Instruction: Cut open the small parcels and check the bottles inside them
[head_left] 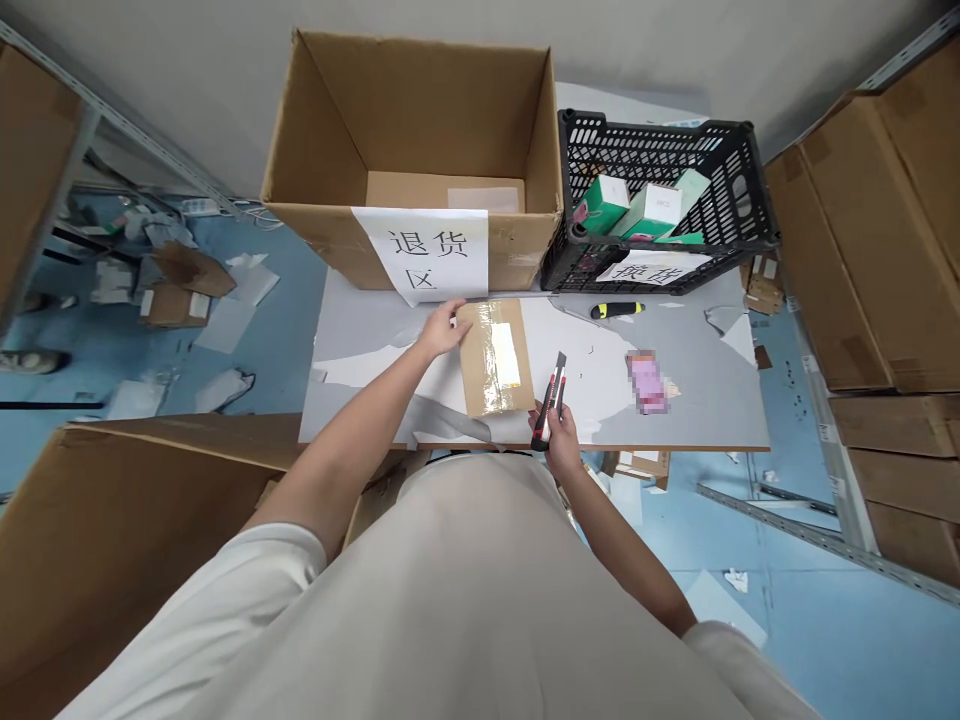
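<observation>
In front of me on the table lies a small taped cardboard box [477, 372] with a white label on its top. My left hand [444, 328] grips the far left corner of this box, its fingers curled over the edge. Close to the near right corner, my right hand [561, 440] is closed around a red and black utility knife [553, 400]. The knife's tip points away from me, apart from the box. Whether its blade is out is too small to tell.
A large open carton [322, 235] with a paper sign stands behind the box. Right of it is a black plastic crate [739, 215] holding green and white boxes. A yellow and black tool [616, 310] and a blurred purple item [646, 382] lie on the table [705, 420].
</observation>
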